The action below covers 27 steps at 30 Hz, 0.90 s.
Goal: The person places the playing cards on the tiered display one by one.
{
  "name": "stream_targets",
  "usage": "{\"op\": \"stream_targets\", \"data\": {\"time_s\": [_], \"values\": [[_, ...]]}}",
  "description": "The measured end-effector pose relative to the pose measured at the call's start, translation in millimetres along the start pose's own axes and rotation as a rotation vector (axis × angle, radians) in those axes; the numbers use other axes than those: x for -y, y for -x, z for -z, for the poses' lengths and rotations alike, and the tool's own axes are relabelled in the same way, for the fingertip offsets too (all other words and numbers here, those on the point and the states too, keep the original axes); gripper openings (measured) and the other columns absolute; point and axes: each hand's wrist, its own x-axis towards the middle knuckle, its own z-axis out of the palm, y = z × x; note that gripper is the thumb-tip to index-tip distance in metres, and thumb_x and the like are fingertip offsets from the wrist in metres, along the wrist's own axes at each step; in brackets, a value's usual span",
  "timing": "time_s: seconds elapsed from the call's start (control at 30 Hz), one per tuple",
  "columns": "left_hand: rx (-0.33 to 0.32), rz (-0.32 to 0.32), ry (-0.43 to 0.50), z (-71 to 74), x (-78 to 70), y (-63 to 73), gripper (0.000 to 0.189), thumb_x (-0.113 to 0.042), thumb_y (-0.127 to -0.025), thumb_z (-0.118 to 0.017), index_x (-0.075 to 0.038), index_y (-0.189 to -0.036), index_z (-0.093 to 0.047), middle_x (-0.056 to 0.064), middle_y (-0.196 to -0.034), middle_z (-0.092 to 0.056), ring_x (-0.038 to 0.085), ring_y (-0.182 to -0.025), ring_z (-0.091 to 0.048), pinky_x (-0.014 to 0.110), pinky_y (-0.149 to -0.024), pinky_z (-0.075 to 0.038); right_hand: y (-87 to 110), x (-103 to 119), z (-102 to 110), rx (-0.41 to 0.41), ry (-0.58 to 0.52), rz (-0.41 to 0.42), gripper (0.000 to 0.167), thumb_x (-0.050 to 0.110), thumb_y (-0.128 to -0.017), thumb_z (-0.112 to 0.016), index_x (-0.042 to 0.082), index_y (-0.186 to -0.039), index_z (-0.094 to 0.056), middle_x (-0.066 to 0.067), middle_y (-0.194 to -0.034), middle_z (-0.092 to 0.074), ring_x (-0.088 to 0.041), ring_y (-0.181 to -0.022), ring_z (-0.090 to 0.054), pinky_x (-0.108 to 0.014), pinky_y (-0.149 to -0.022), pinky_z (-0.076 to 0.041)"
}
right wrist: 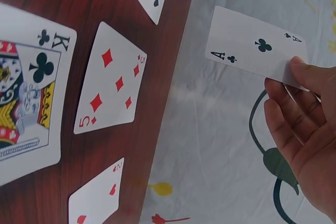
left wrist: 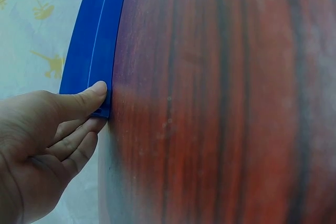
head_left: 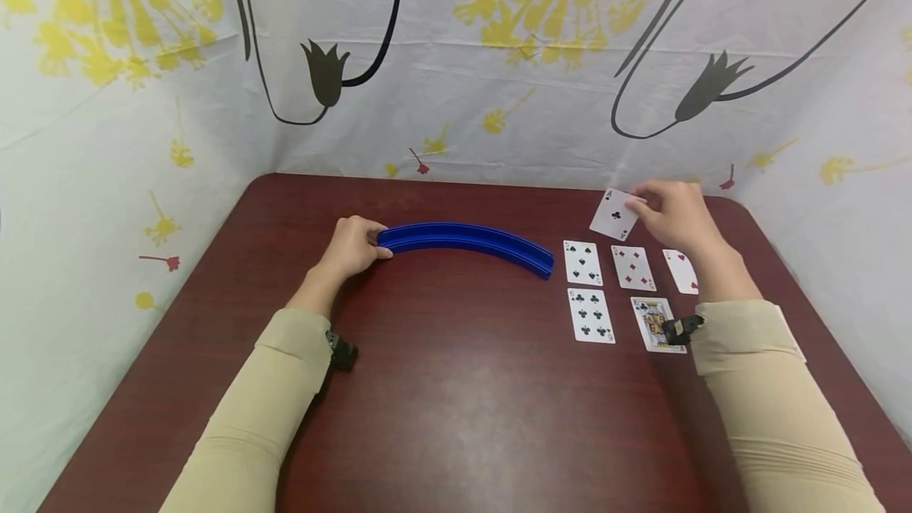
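Observation:
At the left end of a curved blue card holder, my left hand pinches it between thumb and fingers. In the left wrist view the thumb lies on the grooved face of the holder, with fingers behind. My right hand holds an ace of clubs by one corner, face toward me, above the far right of the table. Below that hand lie a five of spades, a five of diamonds and a hearts card, partly hidden by the right wrist.
Nearer to me, a six of clubs and a king of clubs lie face up, the king partly covered by the right wrist camera. A patterned cloth hangs behind the dark red wooden table.

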Motion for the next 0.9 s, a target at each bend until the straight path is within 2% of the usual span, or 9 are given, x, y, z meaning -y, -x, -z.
{"op": "stream_targets", "data": {"time_s": [0.3,0.47,0.67,0.9], "values": [[-0.006,0.001,-0.005,-0.6,-0.5,-0.3,0.042,-0.013,-0.087,-0.081,0.003,-0.125,-0.070,0.021,-0.110,-0.073,0.030,-0.103,-0.069,0.045,-0.092,-0.056,-5.7,8.7,-7.0,0.000,-0.012,0.010,0.020,0.013,-0.096,-0.070,-0.005,-0.106,-0.073,-0.023,-0.084,-0.071,-0.035,-0.072,-0.063,-0.051,-0.073,-0.046],[-0.011,-0.002,-0.006,-0.7,-0.2,-0.8,0.042,-0.012,-0.087,-0.082,0.003,-0.125,-0.070,0.021,-0.110,-0.073,0.030,-0.103,-0.070,0.045,-0.091,-0.056,-10.6,14.0,-11.7,-0.023,-0.011,0.050,0.014,0.009,-0.094,-0.072,-0.003,-0.101,-0.074,-0.017,-0.076,-0.071,-0.028,-0.065,-0.060,-0.047,-0.071,-0.046],[-0.007,0.005,0.000,-1.2,0.3,-1.1,0.043,-0.012,-0.087,-0.082,0.003,-0.125,-0.070,0.021,-0.110,-0.073,0.031,-0.104,-0.070,0.045,-0.091,-0.056,-15.1,21.9,-13.2,-0.029,-0.015,0.082,0.015,0.012,-0.094,-0.073,-0.002,-0.100,-0.075,-0.013,-0.070,-0.068,-0.021,-0.059,-0.055,-0.042,-0.066,-0.044],[-0.006,0.006,0.001,-0.4,-0.3,-1.9,0.042,-0.012,-0.086,-0.082,0.003,-0.124,-0.071,0.021,-0.109,-0.073,0.030,-0.103,-0.070,0.045,-0.091,-0.056,-21.5,31.8,-14.4,-0.017,-0.027,0.071,0.019,0.012,-0.095,-0.072,-0.004,-0.105,-0.075,-0.018,-0.080,-0.073,-0.029,-0.066,-0.064,-0.044,-0.066,-0.047]]}}
